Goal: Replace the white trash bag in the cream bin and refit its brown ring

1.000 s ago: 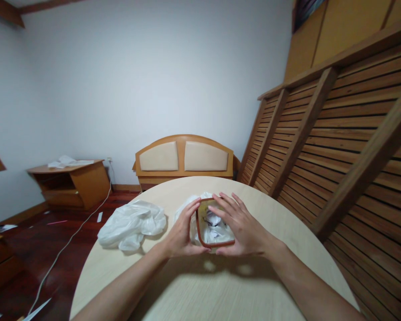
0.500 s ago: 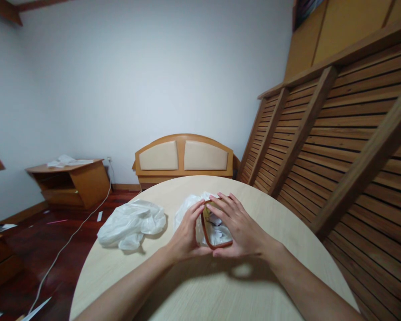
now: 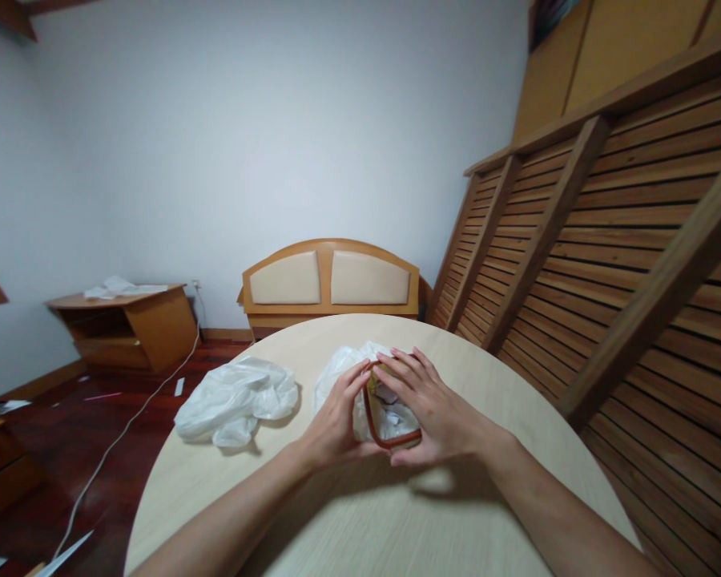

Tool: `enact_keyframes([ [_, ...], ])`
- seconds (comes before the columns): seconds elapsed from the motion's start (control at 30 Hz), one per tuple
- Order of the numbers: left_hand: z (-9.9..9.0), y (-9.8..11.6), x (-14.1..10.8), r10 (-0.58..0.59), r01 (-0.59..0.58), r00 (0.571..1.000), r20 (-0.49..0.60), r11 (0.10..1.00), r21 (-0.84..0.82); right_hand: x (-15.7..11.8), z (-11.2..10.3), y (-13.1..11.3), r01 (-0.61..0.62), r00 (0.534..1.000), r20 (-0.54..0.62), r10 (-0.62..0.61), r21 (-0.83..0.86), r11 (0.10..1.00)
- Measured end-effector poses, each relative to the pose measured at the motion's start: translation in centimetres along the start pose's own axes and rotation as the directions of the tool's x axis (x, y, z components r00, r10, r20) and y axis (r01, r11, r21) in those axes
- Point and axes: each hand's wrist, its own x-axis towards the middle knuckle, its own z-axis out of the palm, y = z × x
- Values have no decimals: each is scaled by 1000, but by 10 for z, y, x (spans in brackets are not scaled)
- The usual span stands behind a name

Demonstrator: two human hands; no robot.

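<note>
1. Brown-rimmed container (image 3: 372,421), near the middle of a pale round surface (image 3: 505,393), held between two bare hands, its rounded-square mouth facing the viewer.
2. Far left, on a dark red floor (image 3: 138,397): a low wooden cabinet (image 3: 165,332) with white sheets (image 3: 120,287) on top, and a pale cord (image 3: 120,439) trailing in front of it.
3. Left part of the surface: a crumpled white plastic bag (image 3: 237,401), well apart from the container.
4. Centre, beyond the surface: an arched headboard (image 3: 326,280) with two cream panels.
5. Left hand (image 3: 336,421) — its grip is clamped on the container's left side, fingers at the upper rim, thumb along the lower edge. A second white bag (image 3: 336,370) lies just behind it.
6. Within the rim: whitish, crumpled material (image 3: 392,418) — whether inside or seen through the container, I cannot tell.
7. Right hand (image 3: 436,409): grip clamped on the right side, fingers spread over the upper rim, thumb below.
8. Far right: a large slatted wooden panel (image 3: 568,232), leaning.
</note>
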Motion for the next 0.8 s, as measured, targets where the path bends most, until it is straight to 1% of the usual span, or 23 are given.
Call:
enact_keyframes([
  [0.2,-2,0,0,17,-17,1000,-3,1000,-8,-2,3,5,29,999,-45,-29,4,1000],
  [0.33,-7,1,1,17,-16,999,43,1000,-23,-3,3,5,41,997,-60,-39,23,999],
  [0.5,-9,1,2,-22,20,999,39,999,41,-4,4,7,53,995,-87,-51,24,998],
  [0.67,-5,0,0,-43,34,997,68,991,126,-4,3,7,64,995,-77,-61,36,997],
  [0.8,-4,0,-2,-65,55,995,72,989,138,-3,4,6,57,996,-75,-54,43,997],
])
